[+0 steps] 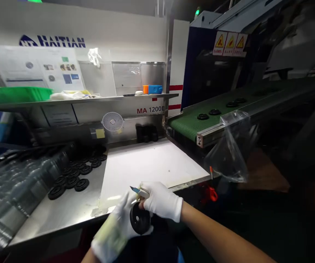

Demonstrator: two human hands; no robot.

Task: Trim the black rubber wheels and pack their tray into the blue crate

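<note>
Both of my hands wear white gloves and meet at the front edge of the steel worktable (64,212). My left hand (116,228) is closed around a round black plastic part (140,218), holding it on edge. My right hand (161,201) is closed on a small blue-tipped blade tool (135,190), whose tip points left just above the black part. A white sheet (146,164) lies on the table just beyond my hands.
Several black round parts (75,175) lie in rows on the table's left, beside clear plastic bags (15,186). A green conveyor belt (198,120) at the right carries more black parts. A clear bag (230,149) hangs off its end. A shelf (91,98) runs behind.
</note>
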